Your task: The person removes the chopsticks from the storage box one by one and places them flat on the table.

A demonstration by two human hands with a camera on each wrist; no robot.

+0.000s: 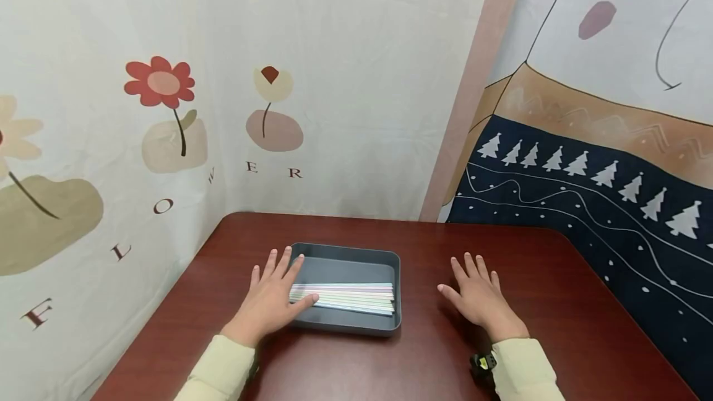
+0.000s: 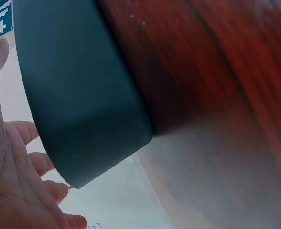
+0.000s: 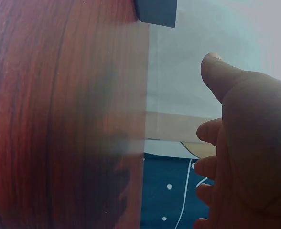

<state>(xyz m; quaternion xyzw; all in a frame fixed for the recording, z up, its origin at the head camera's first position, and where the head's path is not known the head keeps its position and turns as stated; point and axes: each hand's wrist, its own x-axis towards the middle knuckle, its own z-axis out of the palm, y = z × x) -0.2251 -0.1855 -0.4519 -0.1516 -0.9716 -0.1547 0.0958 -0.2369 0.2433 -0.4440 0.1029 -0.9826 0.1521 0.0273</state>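
A grey rectangular tray lies on the table, with a stack of thin pale-coloured strips along its near side. My left hand is spread over the tray's left end, fingers straight, and it hides that end of the strips. In the left wrist view the tray's outer wall fills the middle, with the left fingers beside its rim. To the right of the tray, my right hand hovers over the table with fingers extended and nothing in it. The right wrist view shows its thumb apart from the tray's corner.
The dark red wooden table has rounded far corners. Behind it hangs a pale cloth printed with flowers and letters. A navy cloth with white trees borders the right side. A dark wrist device sits at the right cuff.
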